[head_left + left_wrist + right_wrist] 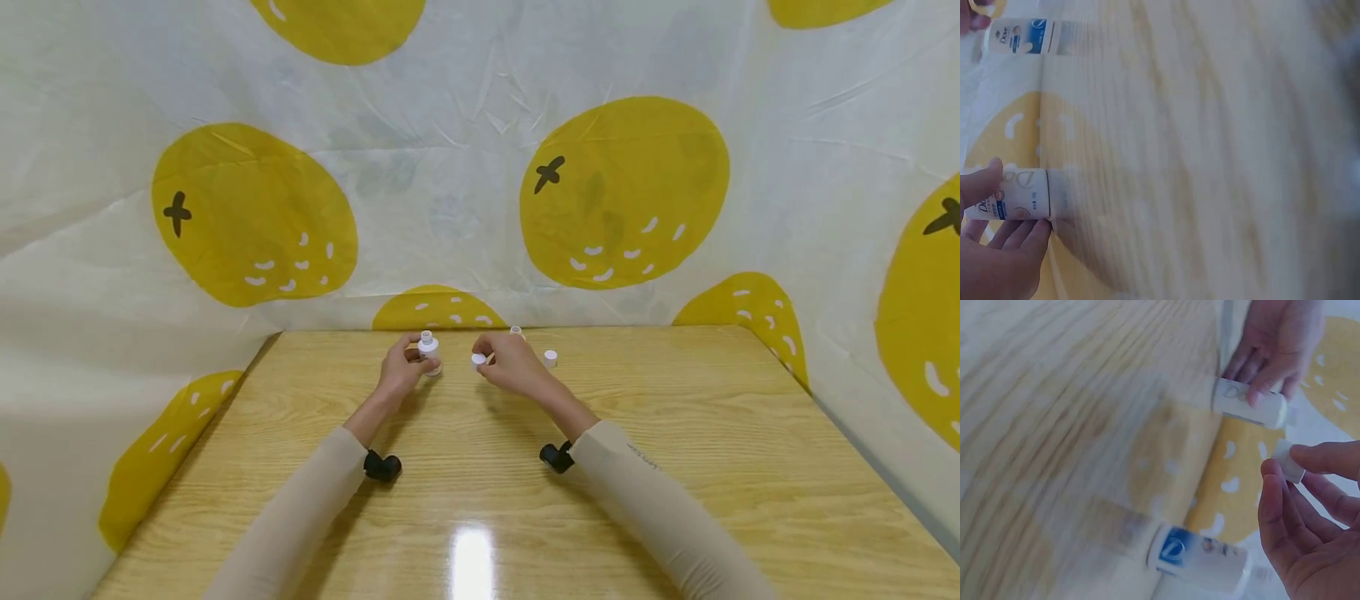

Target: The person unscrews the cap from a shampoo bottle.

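Note:
My left hand (401, 367) grips a small white bottle (428, 353) round its body, upright on the table and with its neck uncapped. Dove lettering shows on this bottle (1025, 194) in the left wrist view. Between thumb and fingers, my right hand (510, 363) pinches a white cap (478, 360), held apart from the bottle and to its right. Behind the right hand stands a second uncapped white bottle (516, 331), mostly hidden in the head view; its blue label (1174, 549) shows in the right wrist view.
Another white cap (551, 358) lies on the wooden table (465, 450), right of the right hand. A white cloth (442, 192) printed with yellow fruit hangs along the table's back edge and sides. Black wrist cameras (382, 465) sit at both sleeves.

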The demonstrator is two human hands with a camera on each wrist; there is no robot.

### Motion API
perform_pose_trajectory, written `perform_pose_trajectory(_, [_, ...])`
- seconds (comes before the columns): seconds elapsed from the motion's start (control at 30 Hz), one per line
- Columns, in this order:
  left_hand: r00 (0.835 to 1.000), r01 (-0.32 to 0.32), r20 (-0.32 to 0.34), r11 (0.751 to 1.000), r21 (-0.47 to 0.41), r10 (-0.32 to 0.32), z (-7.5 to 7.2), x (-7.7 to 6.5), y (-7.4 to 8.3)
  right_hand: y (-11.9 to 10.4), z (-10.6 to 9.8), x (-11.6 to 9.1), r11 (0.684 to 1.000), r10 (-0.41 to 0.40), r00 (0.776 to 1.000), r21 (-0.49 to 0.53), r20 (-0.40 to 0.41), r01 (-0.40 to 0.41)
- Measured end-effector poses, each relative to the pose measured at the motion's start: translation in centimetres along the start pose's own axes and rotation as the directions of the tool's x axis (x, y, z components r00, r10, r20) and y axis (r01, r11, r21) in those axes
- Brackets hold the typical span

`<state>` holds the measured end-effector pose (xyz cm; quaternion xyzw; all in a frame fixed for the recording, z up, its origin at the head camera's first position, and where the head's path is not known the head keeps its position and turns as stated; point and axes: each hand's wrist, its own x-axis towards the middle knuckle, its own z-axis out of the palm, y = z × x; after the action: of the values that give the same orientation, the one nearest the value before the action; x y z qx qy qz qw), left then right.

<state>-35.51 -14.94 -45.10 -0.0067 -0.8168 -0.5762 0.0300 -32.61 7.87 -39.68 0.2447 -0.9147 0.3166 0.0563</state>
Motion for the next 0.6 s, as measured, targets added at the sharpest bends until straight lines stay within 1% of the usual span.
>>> perform_pose_trajectory(0.07, [1.0,-0.004,0.0,1.0,-0.004,0.004,0.0,0.0,0.1,0.0,0.7,0.8,1.0,0.011,1.0,-0.003,0.004,-0.011])
perform_pose_trajectory(0.13, [1.0,0.001,0.004,1.0,-0.01,-0.001,0.0,0.0,0.1,0.1,1.4,1.4,0.999,0.04,0.999,-0.007,0.002,-0.04])
perform_pose_trajectory(0.23, [1.0,0.014,0.009,1.0,-0.016,-0.014,0.1,0.1,0.1,0.4,2.5,2.3,0.995,0.099,0.995,-0.008,-0.03,-0.099])
perform_pose_trajectory(0.37, [1.0,0.03,0.008,0.999,-0.021,-0.03,0.0,0.1,0.0,1.0,3.7,3.0,0.986,0.166,0.983,0.01,-0.075,-0.165])
perform_pose_trajectory(0.43, [0.999,0.035,0.01,0.999,-0.025,-0.035,0.0,0.2,0.0,1.3,4.2,3.2,0.983,0.185,0.979,0.019,-0.085,-0.184])
perform_pose_trajectory(0.6, [0.999,0.046,0.016,0.998,-0.046,-0.046,-0.1,0.2,-0.2,1.8,5.0,3.7,0.977,0.212,0.974,0.039,-0.079,-0.21])
